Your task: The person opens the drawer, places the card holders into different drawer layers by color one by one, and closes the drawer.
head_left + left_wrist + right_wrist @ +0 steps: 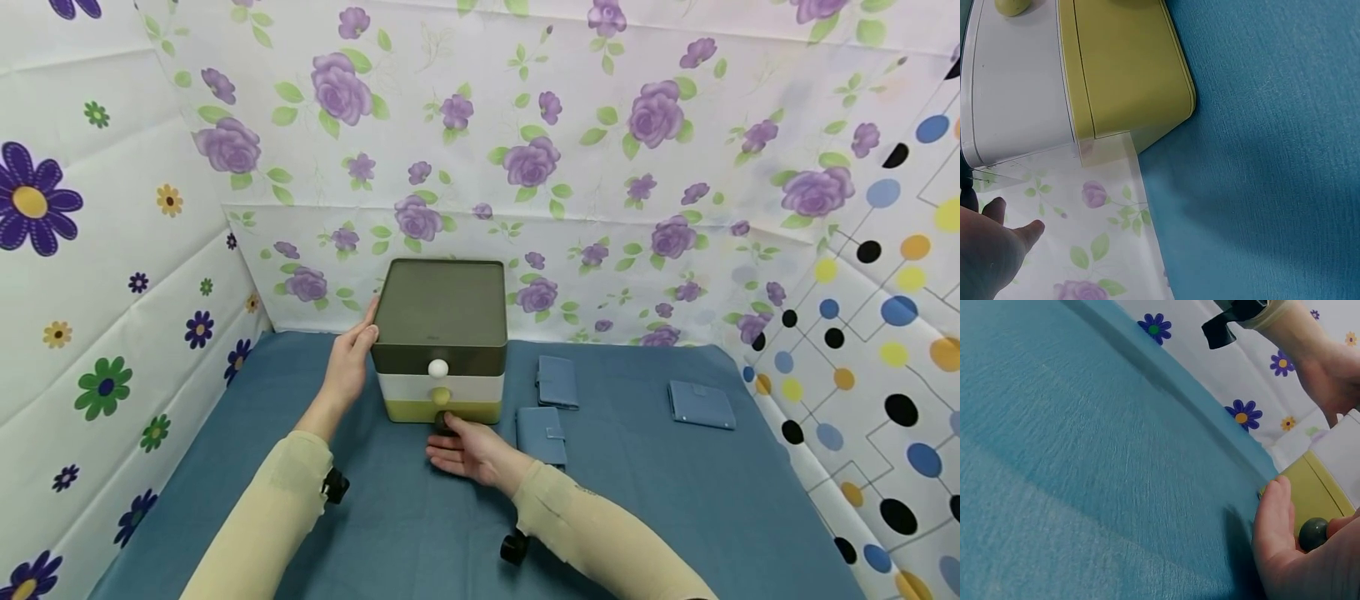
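A small three-drawer box (441,304) stands on the cloth, dark green on top, white in the middle and yellow-green at the bottom. Each front has a round knob: a white knob (438,368), a yellow-green knob (440,396) and a dark green knob (1314,534) on the bottom drawer (1132,69). My left hand (350,358) rests against the box's left side near the top, fingers extended. In front of the bottom drawer, my right hand (476,450) pinches the dark green knob, thumb on it and the other fingers stretched out below. The bottom drawer looks closed.
Two blue wallets (557,382) lie just right of the box, the nearer wallet (541,435) close to my right wrist. Another blue wallet (702,405) is farther right. Blue cloth (637,500) covers the table. Patterned sheets (570,192) wall in the back and both sides.
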A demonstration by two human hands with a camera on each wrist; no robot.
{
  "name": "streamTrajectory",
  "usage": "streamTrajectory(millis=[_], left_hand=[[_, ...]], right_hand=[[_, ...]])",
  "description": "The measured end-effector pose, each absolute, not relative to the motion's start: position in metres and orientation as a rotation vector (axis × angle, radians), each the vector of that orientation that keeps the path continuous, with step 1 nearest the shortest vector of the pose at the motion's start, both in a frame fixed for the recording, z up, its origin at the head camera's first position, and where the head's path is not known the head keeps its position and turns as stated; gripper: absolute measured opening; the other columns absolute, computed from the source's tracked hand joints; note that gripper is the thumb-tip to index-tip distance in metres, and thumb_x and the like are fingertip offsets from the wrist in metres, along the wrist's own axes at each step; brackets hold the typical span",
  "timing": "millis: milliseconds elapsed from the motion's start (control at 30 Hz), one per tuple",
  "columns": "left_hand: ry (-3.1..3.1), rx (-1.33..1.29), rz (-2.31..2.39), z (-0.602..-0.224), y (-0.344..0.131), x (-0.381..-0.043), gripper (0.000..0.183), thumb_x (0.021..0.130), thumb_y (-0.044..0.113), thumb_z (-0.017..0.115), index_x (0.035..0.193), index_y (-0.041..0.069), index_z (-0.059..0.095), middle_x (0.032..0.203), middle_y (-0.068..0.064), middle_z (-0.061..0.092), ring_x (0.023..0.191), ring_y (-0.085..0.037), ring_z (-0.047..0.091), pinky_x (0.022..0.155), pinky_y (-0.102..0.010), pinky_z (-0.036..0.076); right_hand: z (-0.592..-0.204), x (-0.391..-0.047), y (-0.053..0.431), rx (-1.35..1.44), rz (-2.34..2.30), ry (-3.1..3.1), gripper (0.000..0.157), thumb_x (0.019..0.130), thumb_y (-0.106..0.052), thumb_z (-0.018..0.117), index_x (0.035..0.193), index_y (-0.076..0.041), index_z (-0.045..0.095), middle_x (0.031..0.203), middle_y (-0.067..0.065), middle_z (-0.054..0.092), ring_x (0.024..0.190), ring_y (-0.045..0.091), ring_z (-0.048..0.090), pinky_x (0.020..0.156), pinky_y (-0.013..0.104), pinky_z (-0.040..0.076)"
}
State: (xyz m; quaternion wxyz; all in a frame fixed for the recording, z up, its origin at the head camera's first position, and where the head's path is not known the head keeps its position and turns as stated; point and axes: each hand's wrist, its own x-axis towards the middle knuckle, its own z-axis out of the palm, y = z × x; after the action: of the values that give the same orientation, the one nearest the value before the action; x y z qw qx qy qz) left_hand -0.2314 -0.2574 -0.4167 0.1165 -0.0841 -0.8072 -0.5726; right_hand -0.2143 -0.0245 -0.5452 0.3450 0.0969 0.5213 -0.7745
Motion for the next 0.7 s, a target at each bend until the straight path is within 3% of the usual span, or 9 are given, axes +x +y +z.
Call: streamTrajectory(millis=[267, 700], left_hand=[[-2.354, -0.263, -1.694, -0.4187, -0.2563, -0.2316, 0.054, 0.116, 0.022, 0.041, 0.167, 0.006, 0.031, 0.172, -0.008, 0.027, 0.162, -0.029, 0.021, 0.13, -0.052, 0.021], [-2.355, -0.26, -1.692, -0.42, -0.2588, -0.234, 0.054, 0.116, 0.026, 0.041, 0.167, 0.009, 0.032, 0.173, -0.004, 0.028, 0.162, -0.029, 0.02, 0.13, -0.054, 0.02]], right_hand=[[-0.5462, -0.2135, -0.0228, 0.261, -1.965, 1.392, 0.052, 0.115, -0.036, 0.053, 0.152, 0.0, 0.048, 0.119, 0.014, 0.075, 0.1, 0.024, 0.077, 0.086, 0.034, 0.064], [-0.5401, -0.2052, -0.0188, 0.241, -1.907, 1.398, 0.048, 0.115, -0.032, 0.054, 0.152, -0.003, 0.051, 0.113, 0.01, 0.075, 0.091, 0.019, 0.078, 0.079, 0.027, 0.063]])
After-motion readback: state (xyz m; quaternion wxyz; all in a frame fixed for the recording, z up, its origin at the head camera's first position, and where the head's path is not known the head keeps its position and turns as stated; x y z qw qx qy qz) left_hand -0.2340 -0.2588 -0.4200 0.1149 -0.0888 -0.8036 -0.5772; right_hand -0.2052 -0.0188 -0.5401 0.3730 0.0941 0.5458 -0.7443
